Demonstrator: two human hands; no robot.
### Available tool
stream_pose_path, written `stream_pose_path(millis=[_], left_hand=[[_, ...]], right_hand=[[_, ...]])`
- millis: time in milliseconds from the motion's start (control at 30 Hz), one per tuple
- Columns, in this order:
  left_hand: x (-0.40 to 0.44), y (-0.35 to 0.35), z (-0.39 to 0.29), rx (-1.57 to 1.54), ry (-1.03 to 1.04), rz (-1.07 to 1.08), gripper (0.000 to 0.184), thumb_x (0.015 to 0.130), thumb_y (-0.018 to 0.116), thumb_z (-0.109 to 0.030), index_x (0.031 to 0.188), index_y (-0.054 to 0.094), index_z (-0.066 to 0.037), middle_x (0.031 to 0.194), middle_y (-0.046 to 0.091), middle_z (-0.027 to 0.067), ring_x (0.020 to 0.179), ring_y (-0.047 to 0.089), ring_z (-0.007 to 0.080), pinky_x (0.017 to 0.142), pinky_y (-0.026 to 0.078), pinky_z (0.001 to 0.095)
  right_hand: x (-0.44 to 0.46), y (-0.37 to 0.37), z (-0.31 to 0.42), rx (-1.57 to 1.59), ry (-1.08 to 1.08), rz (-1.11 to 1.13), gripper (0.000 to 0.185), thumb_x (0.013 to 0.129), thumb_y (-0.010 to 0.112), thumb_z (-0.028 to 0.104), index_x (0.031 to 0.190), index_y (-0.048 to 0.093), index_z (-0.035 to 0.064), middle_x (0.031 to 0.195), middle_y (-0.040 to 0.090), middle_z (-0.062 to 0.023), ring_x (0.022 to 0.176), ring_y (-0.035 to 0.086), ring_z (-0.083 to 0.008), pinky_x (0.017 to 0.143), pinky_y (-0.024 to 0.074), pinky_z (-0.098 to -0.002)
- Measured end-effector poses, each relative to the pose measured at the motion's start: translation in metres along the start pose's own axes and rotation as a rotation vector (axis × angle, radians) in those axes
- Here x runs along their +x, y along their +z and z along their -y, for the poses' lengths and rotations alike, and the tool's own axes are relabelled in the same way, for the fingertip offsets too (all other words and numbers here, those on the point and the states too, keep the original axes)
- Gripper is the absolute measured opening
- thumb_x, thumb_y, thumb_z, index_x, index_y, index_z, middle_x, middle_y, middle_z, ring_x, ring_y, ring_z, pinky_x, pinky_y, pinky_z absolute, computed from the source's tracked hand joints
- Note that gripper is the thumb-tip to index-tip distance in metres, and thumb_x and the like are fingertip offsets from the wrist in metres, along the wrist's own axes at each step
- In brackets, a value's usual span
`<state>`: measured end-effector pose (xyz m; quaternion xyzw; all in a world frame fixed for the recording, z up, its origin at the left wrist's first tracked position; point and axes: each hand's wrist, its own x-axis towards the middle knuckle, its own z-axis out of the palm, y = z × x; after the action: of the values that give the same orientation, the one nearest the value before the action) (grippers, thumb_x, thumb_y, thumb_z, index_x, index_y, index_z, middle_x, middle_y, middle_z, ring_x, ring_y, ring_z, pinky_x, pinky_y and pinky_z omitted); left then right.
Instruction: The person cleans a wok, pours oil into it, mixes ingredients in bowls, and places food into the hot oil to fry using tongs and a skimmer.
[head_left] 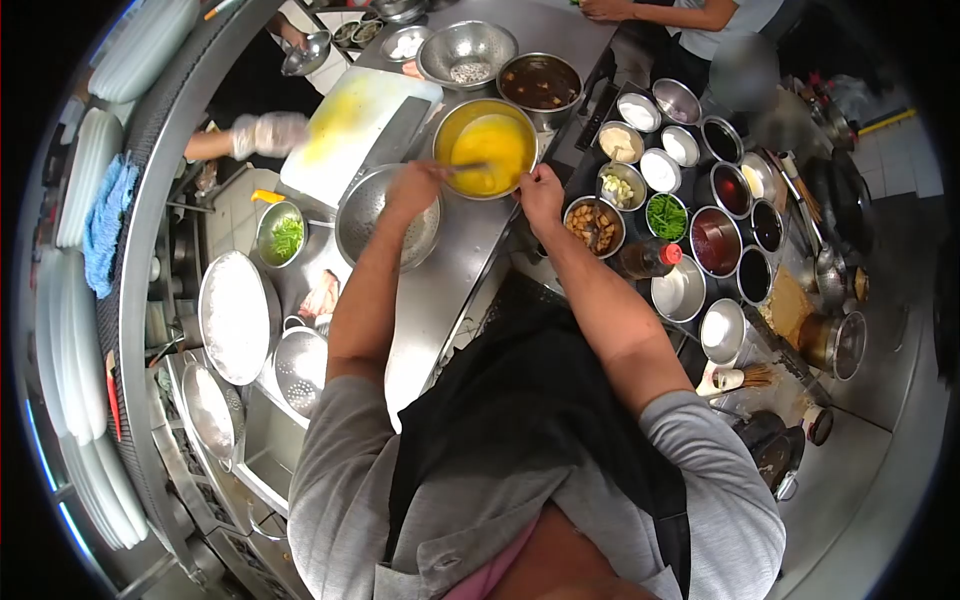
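Note:
A round metal bowl (447, 118) stands on the steel counter with bright yellow liquid (490, 145) in it, which looks like beaten egg. My left hand (415, 187) is closed on a stirring utensil (468, 166) that reaches into the liquid; motion blurs it, so its exact kind does not show. Fingers of my right hand (541, 198) pinch the bowl's rim at its near right side. Under my left hand and wrist lies a perforated metal colander (365, 215), partly covered by my forearm.
A white cutting board (345, 120) with yellow smears lies left of the bowl, near another person's gloved hand (270, 134). Behind stand a colander (468, 45) and a pot of dark liquid (540, 82). Several ingredient containers (665, 215) crowd the right, including a red-capped bottle (670, 254).

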<state>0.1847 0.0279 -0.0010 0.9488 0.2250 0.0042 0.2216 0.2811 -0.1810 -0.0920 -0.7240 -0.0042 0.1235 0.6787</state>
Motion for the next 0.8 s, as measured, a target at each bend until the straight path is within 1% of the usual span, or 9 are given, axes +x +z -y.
stream_pose_path(millis=[33,133,233,333,433,533,633,733,800], left_hand=[[0.002,-0.007,-0.002,-0.011,-0.052,-0.069,0.028,0.093,0.059,-0.032,0.107,0.074,-0.014,0.101,0.071,0.0194,0.095,0.067,0.0399,0.083,0.052,0.0494],[0.005,-0.008,0.007,-0.002,0.183,0.17,0.029,0.093,0.058,-0.033,0.107,0.074,-0.013,0.1,0.071,0.0184,0.095,0.067,0.0397,0.083,0.052,0.0485],[0.006,-0.011,-0.002,-0.052,-0.044,-0.049,0.03,0.093,0.059,-0.034,0.107,0.074,-0.013,0.101,0.072,0.0178,0.096,0.067,0.0402,0.083,0.052,0.048],[0.019,0.014,0.028,0.069,0.258,0.136,0.028,0.094,0.06,-0.033,0.108,0.075,-0.013,0.1,0.071,0.019,0.093,0.068,0.039,0.083,0.053,0.0463],[0.016,0.004,0.018,-0.082,0.036,-0.108,0.03,0.091,0.06,-0.034,0.109,0.074,-0.014,0.105,0.072,0.0171,0.099,0.067,0.0386,0.088,0.053,0.046],[0.019,0.002,0.022,0.053,0.137,0.244,0.03,0.091,0.059,-0.035,0.108,0.075,-0.015,0.109,0.07,0.0181,0.102,0.067,0.0379,0.09,0.052,0.0459],[0.011,-0.011,0.005,-0.158,-0.052,-0.02,0.031,0.092,0.061,-0.033,0.106,0.075,-0.01,0.103,0.07,0.0218,0.098,0.066,0.0385,0.087,0.052,0.045],[0.018,0.009,0.028,0.083,0.225,0.077,0.03,0.091,0.061,-0.033,0.105,0.075,-0.01,0.102,0.071,0.0194,0.098,0.067,0.0379,0.086,0.052,0.0446],[0.015,-0.001,0.015,-0.004,0.156,0.057,0.03,0.093,0.059,-0.032,0.11,0.074,-0.012,0.103,0.072,0.0157,0.096,0.067,0.0372,0.086,0.053,0.0453]], right_hand=[[0.001,0.003,-0.003,0.007,-0.016,-0.019,0.021,0.088,0.061,0.011,0.072,0.048,0.0039,0.066,0.059,-0.0073,0.06,0.062,-0.0153,0.055,0.0536,-0.0328],[0.007,0.006,-0.009,-0.006,-0.051,-0.052,0.019,0.085,0.062,0.012,0.072,0.049,0.0036,0.064,0.061,-0.0102,0.059,0.062,-0.0176,0.057,0.0523,-0.0359],[0.001,0.004,0.0,-0.075,-0.056,-0.043,0.019,0.084,0.062,0.013,0.072,0.051,0.0035,0.064,0.062,-0.0111,0.058,0.063,-0.0192,0.057,0.0521,-0.0371],[0.008,0.006,-0.005,-0.106,-0.081,-0.036,0.02,0.089,0.061,0.01,0.074,0.049,0.0036,0.068,0.058,-0.0064,0.061,0.061,-0.0151,0.055,0.055,-0.0323],[0.009,0.006,-0.009,-0.074,-0.045,-0.049,0.019,0.086,0.062,0.012,0.073,0.051,0.0033,0.065,0.06,-0.0089,0.057,0.062,-0.0177,0.056,0.0537,-0.0341],[0.007,0.007,-0.002,-0.013,-0.015,-0.049,0.021,0.085,0.063,0.014,0.071,0.051,0.003,0.062,0.062,-0.009,0.055,0.063,-0.0182,0.055,0.0521,-0.0358],[0.01,0.006,0.003,0.027,0.025,-0.019,0.023,0.086,0.063,0.014,0.071,0.051,0.0031,0.062,0.06,-0.0065,0.056,0.063,-0.0167,0.054,0.0516,-0.0352],[0.019,0.009,-0.004,-0.015,0.004,-0.025,0.021,0.086,0.063,0.013,0.072,0.053,0.0031,0.061,0.06,-0.0065,0.055,0.062,-0.0173,0.053,0.0512,-0.0348],[0.028,0.008,-0.003,-0.075,0.033,0.002,0.018,0.088,0.061,0.012,0.074,0.054,0.0039,0.065,0.058,-0.0062,0.057,0.062,-0.0176,0.054,0.053,-0.0338]])
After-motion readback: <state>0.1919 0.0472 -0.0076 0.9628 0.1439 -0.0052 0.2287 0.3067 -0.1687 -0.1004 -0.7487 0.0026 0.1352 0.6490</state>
